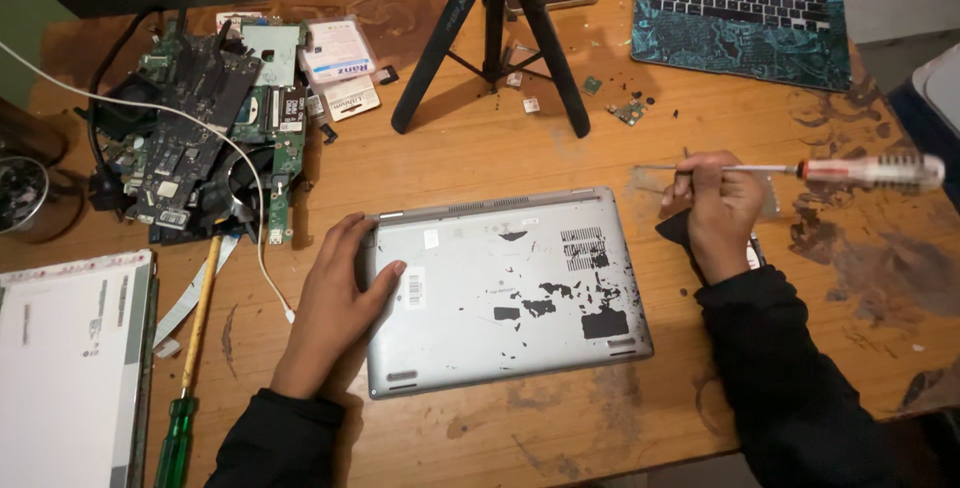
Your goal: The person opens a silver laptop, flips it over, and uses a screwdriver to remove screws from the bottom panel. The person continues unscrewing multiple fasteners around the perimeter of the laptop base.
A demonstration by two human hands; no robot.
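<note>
Wooden table (560, 438) carries everything. Landmark: silver laptop (505, 288), lying closed and bottom-up at centre, long axis left-right, slightly rotated.

Left of the laptop: a bare display panel (70, 368) at the table edge. Behind-left of it: a pile of circuit boards (215, 118) with a white cable (240, 168) trailing across. Behind it: black tripod (495, 38); behind-right, an open laptop with patterned skin (740, 23).

Left hand (335, 298) lies flat on the laptop's left short edge, fingers spread over the corner, touching it, so this is the nearer hand. Right hand (715, 213) is just off the laptop's right rear corner, fist closed round a screwdriver (800, 171) with clear red-striped handle; shaft horizontal, parallel to the laptop's long axis, tip pointing left, above the table, not touching the laptop.

Green-handled screwdriver (190, 368) lies left of the laptop, untouched.
</note>
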